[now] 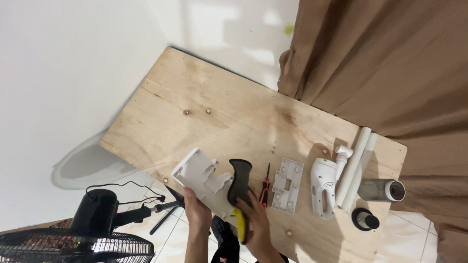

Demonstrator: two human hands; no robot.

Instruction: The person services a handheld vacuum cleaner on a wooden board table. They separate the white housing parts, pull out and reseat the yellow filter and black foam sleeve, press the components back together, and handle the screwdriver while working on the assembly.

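Observation:
My left hand (pixel 196 208) grips the near edge of a white plastic housing (pixel 201 176) lying on the plywood table (pixel 214 117). A black handle piece (pixel 240 179) with a yellow end (pixel 240 225) rests against the housing, and my right hand (pixel 253 220) is closed on that piece near the yellow end. A small screwdriver (pixel 265 185) with a red and black grip lies just right of my right hand.
To the right lie a flat white bracket (pixel 288 184), a white shell part (pixel 323 191), white tubes (pixel 356 165), a metal cylinder (pixel 382 190) and a black round cap (pixel 364 219). A brown curtain (pixel 390 63) hangs at the back right. A black fan (pixel 92 224) stands lower left.

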